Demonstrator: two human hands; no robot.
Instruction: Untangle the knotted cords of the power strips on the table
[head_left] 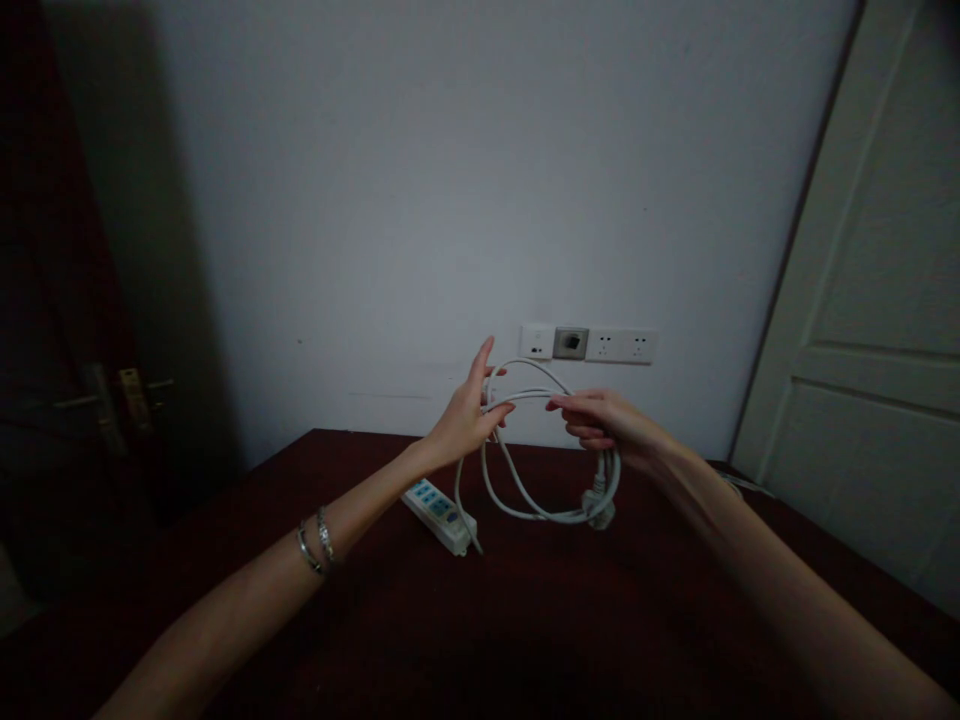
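Observation:
A white power cord [525, 516] hangs in loose loops between my two hands, above the dark red table. My left hand [466, 412] has the loops at its thumb and fingers, with the index finger pointing up. Around the right side of the coil, my right hand [604, 420] is closed, thumb and index finger pinching a strand. The cord's plug [598, 508] dangles below my right hand. On the table under my left wrist lies a white power strip [441, 515], partly covered by that arm; a length of cord runs down to its near end.
The dark red table [525, 620] meets a pale wall [450, 200]. Wall sockets [621, 346] and a grey-framed plate [571, 343] sit behind my right hand. More pale cable [742, 485] lies at the table's right edge, near a light panelled door [862, 420]. A dark door [60, 300] stands left.

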